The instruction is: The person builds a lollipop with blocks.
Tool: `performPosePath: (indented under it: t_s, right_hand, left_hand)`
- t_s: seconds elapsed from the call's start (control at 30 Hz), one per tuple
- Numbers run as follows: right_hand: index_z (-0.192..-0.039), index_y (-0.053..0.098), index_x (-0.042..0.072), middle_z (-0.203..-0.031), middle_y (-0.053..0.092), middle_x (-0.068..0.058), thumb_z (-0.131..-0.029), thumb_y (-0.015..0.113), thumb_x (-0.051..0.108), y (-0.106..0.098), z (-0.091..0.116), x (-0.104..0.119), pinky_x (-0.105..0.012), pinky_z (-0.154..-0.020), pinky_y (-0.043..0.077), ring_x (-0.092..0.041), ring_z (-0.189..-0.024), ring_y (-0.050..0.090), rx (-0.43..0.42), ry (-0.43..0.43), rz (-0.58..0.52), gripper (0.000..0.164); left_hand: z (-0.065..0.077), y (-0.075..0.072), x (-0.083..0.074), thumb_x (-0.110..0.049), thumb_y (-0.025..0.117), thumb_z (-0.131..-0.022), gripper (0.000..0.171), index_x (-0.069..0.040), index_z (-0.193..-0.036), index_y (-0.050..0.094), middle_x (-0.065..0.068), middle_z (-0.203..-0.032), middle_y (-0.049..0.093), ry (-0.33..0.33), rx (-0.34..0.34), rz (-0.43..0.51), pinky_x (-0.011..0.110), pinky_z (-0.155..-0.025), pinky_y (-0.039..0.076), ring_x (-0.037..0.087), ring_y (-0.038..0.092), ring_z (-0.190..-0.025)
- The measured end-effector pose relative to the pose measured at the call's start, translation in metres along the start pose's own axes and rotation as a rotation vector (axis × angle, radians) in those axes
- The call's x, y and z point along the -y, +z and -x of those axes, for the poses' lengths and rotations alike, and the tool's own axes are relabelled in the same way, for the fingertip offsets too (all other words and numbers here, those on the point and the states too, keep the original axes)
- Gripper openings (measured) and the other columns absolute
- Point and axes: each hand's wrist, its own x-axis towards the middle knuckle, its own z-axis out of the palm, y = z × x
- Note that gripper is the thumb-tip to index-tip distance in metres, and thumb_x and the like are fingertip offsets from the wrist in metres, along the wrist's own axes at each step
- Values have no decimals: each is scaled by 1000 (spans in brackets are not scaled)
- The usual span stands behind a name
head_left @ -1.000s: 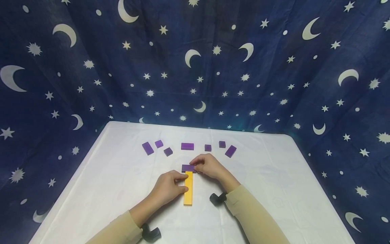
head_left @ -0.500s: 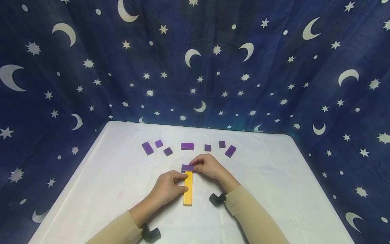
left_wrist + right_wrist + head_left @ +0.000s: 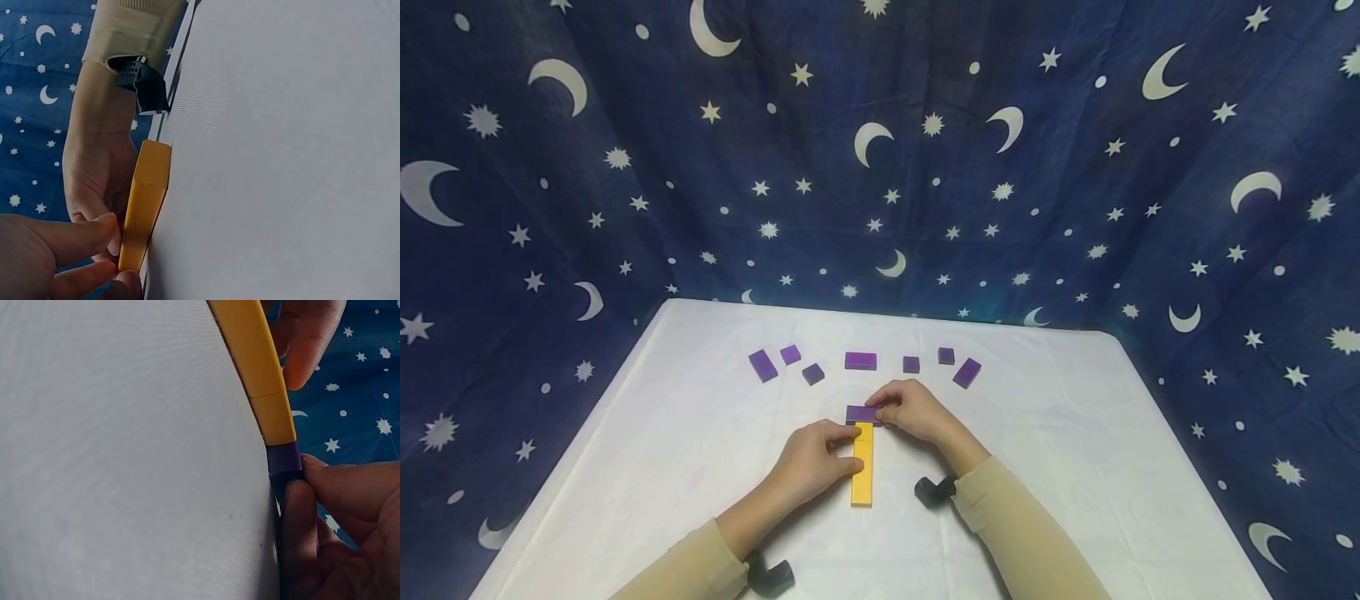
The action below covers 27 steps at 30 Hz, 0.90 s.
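Two yellow blocks lie end to end as one long bar on the table, with a thin seam near the far end. Across that end sits a purple block, touching the bar and forming a T with it. My left hand holds the bar from its left side, thumb and forefinger on its edge. With thumb and forefinger, my right hand pinches the right end of the purple block and partly hides it. In the right wrist view, the purple block meets the yellow bar squarely.
Beyond the hands, several purple blocks lie in a loose row, including a long one in the middle, a tilted one at left and another at right. A white-covered table is backed by a starry blue curtain.
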Motion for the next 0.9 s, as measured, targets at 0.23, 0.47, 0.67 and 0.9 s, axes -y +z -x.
performPosePath:
  t_s: [0.23,0.47,0.67,0.9]
  right_hand:
    - [-110,85,21,-107,78,1,-97,75,9,1,1,-1,-37,-93,56,-16,-93,64,-5,3,10,20]
    - [-110,84,19,-102,77,1,-96,75,8,0,1,-1,-33,-86,54,-16,-89,63,-2,2,-9,20]
    - [-110,84,17,-100,77,0,-95,73,7,0,0,-2,-31,-84,53,-15,-87,64,7,-12,-14,21]
    - [-109,84,17,-99,78,0,-95,74,6,1,0,-3,-31,-83,54,-15,-86,64,3,-13,-32,20]
  left_hand:
    - [0,0,-1,-27,93,-82,44,-13,-123,82,-2,-106,76,-11,-26,4,26,-72,47,12,56,-82]
    - [-5,-3,0,-28,92,-84,50,-15,-130,78,2,-122,68,51,-46,-60,24,-71,49,11,55,-81]
    - [-14,-6,2,-33,92,-84,62,-20,-141,73,6,-135,61,75,7,-84,27,-74,49,12,55,-82]
    - [-19,-3,5,-39,92,-82,65,-24,-142,72,6,-127,62,88,13,-135,35,-85,52,17,60,-98]
